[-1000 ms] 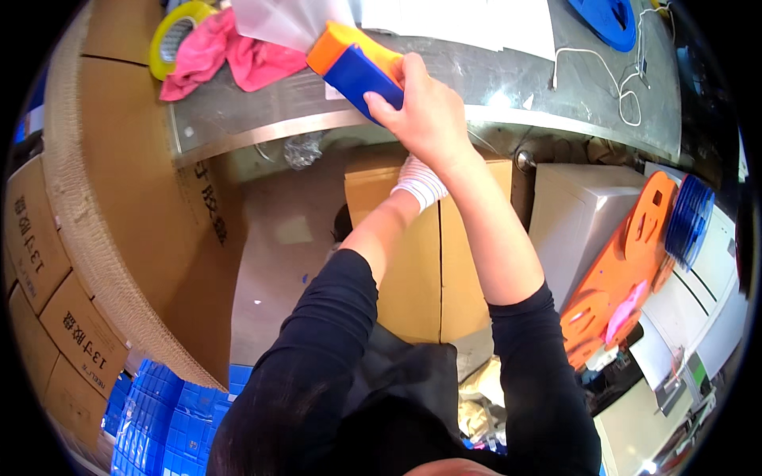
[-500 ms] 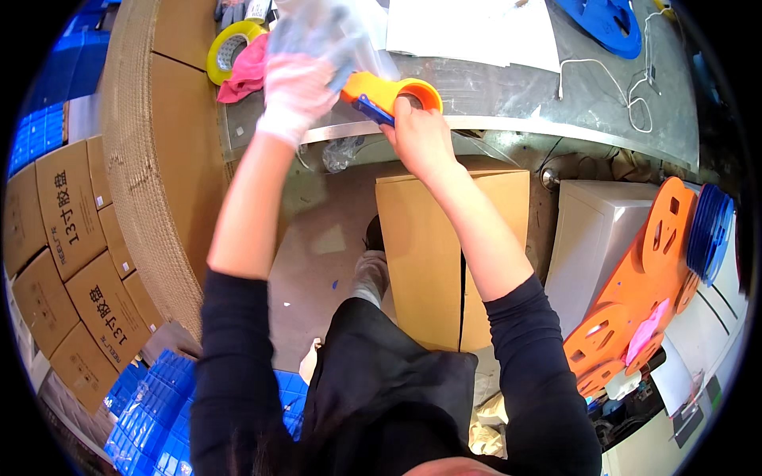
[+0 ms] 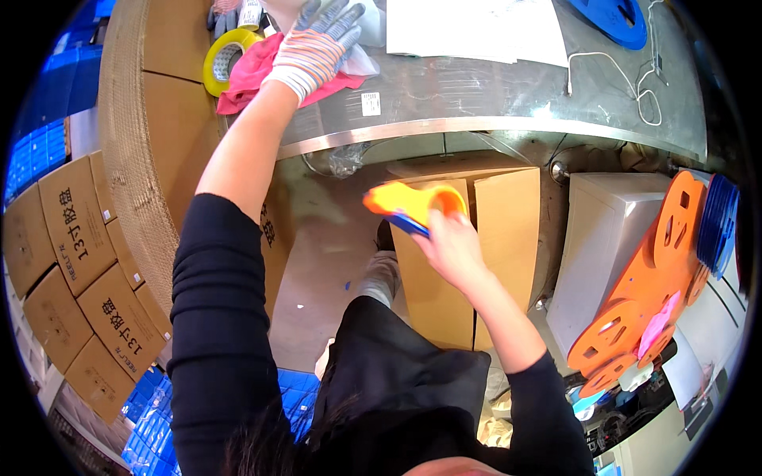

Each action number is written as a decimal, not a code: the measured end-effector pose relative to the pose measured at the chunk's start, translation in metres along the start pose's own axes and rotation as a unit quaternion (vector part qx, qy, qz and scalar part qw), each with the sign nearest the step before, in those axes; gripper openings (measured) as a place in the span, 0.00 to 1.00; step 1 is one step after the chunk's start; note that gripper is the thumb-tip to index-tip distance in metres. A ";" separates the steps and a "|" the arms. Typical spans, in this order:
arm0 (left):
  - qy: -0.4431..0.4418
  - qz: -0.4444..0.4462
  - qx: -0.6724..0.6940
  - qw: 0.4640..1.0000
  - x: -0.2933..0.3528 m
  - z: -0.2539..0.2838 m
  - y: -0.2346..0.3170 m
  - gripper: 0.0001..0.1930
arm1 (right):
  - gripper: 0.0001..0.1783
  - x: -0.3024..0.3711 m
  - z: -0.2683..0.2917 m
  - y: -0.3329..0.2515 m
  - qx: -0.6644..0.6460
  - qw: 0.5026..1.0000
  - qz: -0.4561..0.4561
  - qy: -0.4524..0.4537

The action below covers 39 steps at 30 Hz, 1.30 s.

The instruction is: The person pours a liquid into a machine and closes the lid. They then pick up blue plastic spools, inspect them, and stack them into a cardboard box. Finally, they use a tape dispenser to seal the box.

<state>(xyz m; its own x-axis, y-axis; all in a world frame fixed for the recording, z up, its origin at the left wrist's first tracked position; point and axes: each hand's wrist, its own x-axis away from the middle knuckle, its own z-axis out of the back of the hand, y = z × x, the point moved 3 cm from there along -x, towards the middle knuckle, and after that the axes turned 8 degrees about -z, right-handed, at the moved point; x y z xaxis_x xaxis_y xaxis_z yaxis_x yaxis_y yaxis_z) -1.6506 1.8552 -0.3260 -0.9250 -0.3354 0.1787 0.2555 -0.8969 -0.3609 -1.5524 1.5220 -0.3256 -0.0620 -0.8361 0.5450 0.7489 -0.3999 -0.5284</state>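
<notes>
My right hand (image 3: 452,247), bare, grips an orange tape dispenser (image 3: 403,198) with a blue part along its lower side. It holds the dispenser above the cardboard box, in front of the table's edge. My left hand (image 3: 317,51) wears a striped white glove with grey fingers. Its fingers are stretched out and lie on or just over a white, partly see-through plastic item (image 3: 363,63), whose kind I cannot make out. Under that wrist spreads a pink cloth (image 3: 252,70). Beside the cloth stands a yellow roll of tape (image 3: 214,70).
On the grey table (image 3: 476,95) lie white papers (image 3: 476,32), a white cable (image 3: 611,59) and a blue disc (image 3: 615,20). A cardboard box (image 3: 508,246) stands below its edge. Orange reel plates (image 3: 635,285) lean at the right; stacked cartons (image 3: 71,230) fill the left.
My right hand has drawn the tape dispenser back from the table, toward me. My left hand has come to rest farther right, and a white label now shows on the table.
</notes>
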 end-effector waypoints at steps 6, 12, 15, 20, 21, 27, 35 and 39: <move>0.126 0.125 0.110 0.978 0.034 0.021 0.070 0.26 | 0.35 0.105 -0.042 0.091 -0.661 0.727 -0.186 -0.001; 0.120 -0.066 0.446 0.885 0.037 -0.002 0.236 0.25 | 0.36 0.130 -0.040 0.119 -0.651 0.728 -0.199 0.082; 0.058 0.013 0.508 0.859 0.005 -0.021 0.280 0.32 | 0.35 0.111 -0.050 0.128 -0.658 0.731 -0.166 0.070; -0.095 -0.031 0.538 0.837 -0.045 -0.046 0.315 0.31 | 0.36 0.087 -0.119 0.157 -0.589 0.778 -0.207 0.067; -0.100 -0.042 0.523 0.846 -0.045 -0.049 0.321 0.30 | 0.36 0.090 -0.122 0.158 -0.597 0.773 -0.207 0.056; -0.048 -0.046 0.490 0.869 -0.040 -0.050 0.330 0.25 | 0.36 0.095 -0.115 0.157 -0.499 0.852 -0.153 0.040; -0.006 -0.031 0.469 0.883 -0.033 -0.055 0.336 0.25 | 0.34 0.086 -0.110 0.155 -0.524 0.839 -0.137 0.059; 0.023 -0.005 0.446 0.895 -0.034 -0.051 0.344 0.25 | 0.34 0.075 -0.127 0.167 -0.371 0.924 -0.075 0.047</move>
<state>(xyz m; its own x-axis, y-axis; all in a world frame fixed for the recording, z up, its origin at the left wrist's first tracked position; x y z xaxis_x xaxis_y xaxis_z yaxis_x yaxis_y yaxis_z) -1.5457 1.5727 -0.5033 -0.9341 -0.3318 0.1319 0.3503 -0.7804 0.5179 -1.5163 1.3449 -0.4559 -0.2118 -0.7647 0.6085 0.0702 -0.6330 -0.7710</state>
